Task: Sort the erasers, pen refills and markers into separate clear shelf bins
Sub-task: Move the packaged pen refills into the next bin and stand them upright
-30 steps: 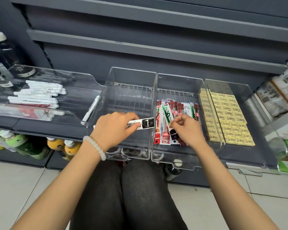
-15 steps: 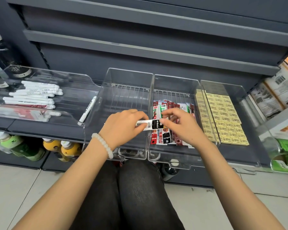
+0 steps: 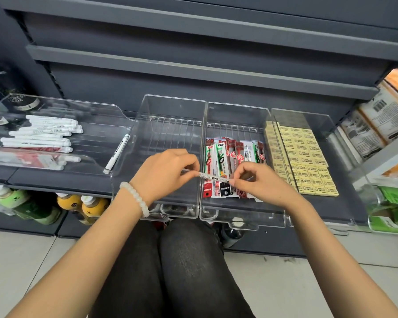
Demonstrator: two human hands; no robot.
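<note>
Head view, frame centre: left hand and right hand each pinched one end of slim clear-wrapped pen refill, held level above wall between empty clear plastic bin and refill-filled clear bin. Advice, my judgement: turn refill parallel to packets, lower flat, release left pinch first. White markers upper left; yellow erasers right.

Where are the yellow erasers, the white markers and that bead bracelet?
yellow erasers (image 3: 306, 157): head view, middle of the block.
white markers (image 3: 46, 134): head view, middle of the pile.
bead bracelet (image 3: 136, 197): head view, beads on the left wrist.
</note>
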